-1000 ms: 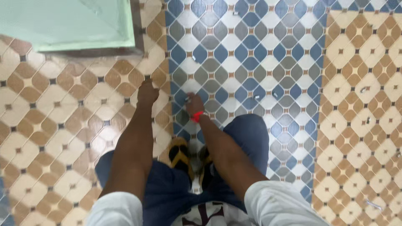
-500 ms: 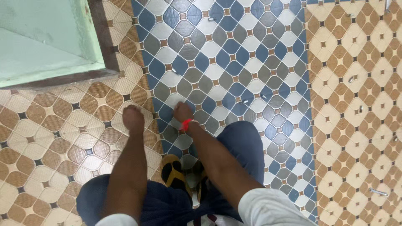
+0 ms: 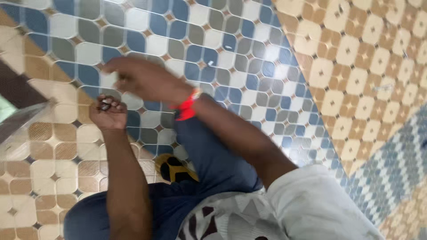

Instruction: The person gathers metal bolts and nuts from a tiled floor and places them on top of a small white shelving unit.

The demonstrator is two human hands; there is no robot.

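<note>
Both arms have come up off the patterned tile floor (image 3: pixel 338 75). Half a second ago the hands were stretched straight ahead, low over the seam where the tan-and-cream tiles meet the blue-and-grey ones. Now the view has swung and tilted, and the hands sit close together in the upper left of the head view. The pale green panel with its dark frame, which filled the top left corner before, has slid almost out of sight; only a dark strip and a sliver of green remain at the left edge (image 3: pixel 13 102).

The left hand (image 3: pixel 109 113) is curled into a narrow fist around a small dark object (image 3: pixel 105 106), pinched at the fingertips. It was not visible in that hand earlier, so it looks as though the hand has just gathered it. The right hand (image 3: pixel 142 80), with a red band on the wrist (image 3: pixel 187 108), hovers just above and beside the left, fingers loosely bent; motion blur makes it impossible to tell whether it holds anything.

What the small dark object is cannot be made out: it is tiny, mostly covered by the fingers, and soft in focus. The right fingertips smear into the tiles behind them. A yellow-and-black sandal (image 3: pixel 175 169) peeks out between dark blue trousers (image 3: pixel 209 151), mostly hidden. The white sleeve (image 3: pixel 311 204) is cut off by the lower edge.
</note>
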